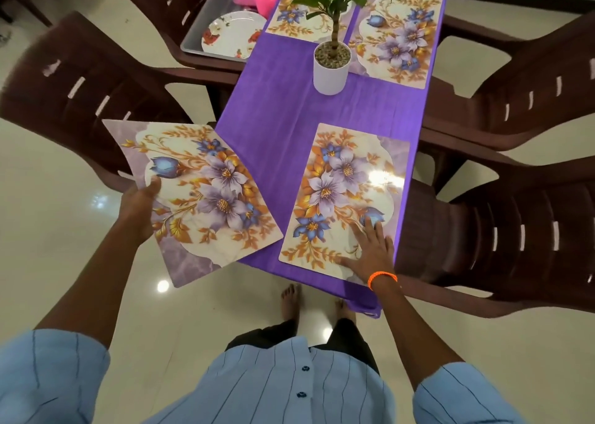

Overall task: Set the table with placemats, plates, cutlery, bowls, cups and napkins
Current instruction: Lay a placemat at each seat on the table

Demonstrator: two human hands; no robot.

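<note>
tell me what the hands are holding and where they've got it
The left hand grips a floral placemat by its left edge. The right hand holds nothing, lying flat on another placemat.

**Table and what you had on it**

Table (273, 101): covered in purple cloth. You had three floral placemats lying flat on it: near right (344, 198), far right (396, 34), far left (289, 15). One white potted plant (331, 66) stood between the far two.

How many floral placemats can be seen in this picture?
4. One held placemat is in the left hand; the near-right placemat lies under the right hand; the far-left placemat is partly hidden behind the plant; the far-right placemat lies beside it.
</note>
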